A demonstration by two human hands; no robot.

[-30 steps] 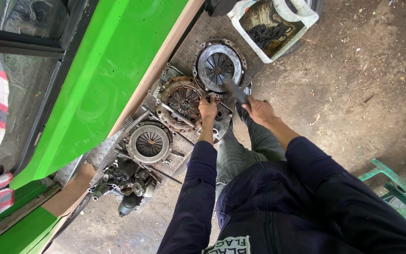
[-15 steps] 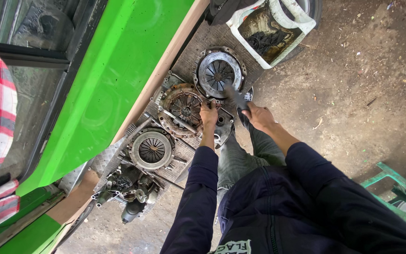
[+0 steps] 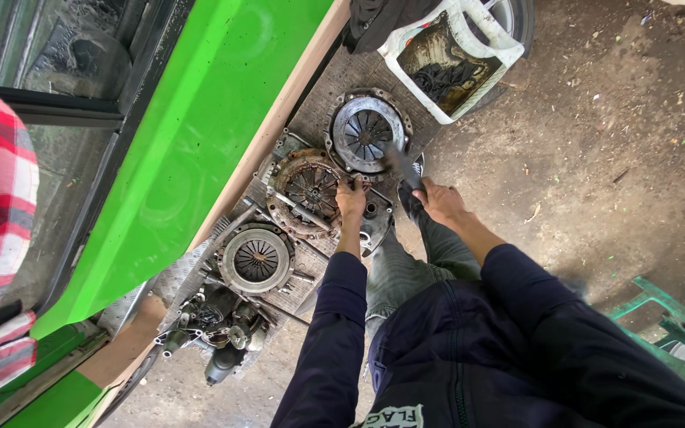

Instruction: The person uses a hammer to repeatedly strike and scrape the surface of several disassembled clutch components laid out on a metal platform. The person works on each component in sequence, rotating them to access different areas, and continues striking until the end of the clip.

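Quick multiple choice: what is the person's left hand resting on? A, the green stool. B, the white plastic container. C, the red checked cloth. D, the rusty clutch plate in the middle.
D: the left hand lies on the rim of the rusty clutch plate, far from the other three things.

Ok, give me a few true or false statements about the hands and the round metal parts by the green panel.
1. The left hand rests on the rusty round part. True.
2. The right hand is empty. False: it grips a dark tool, blurred.
3. Three round metal parts lie in a row, the grey round part farthest and the pale round part nearest. True.
4. The white container stands on the green stool. False: they are far apart, both on the dirt floor.
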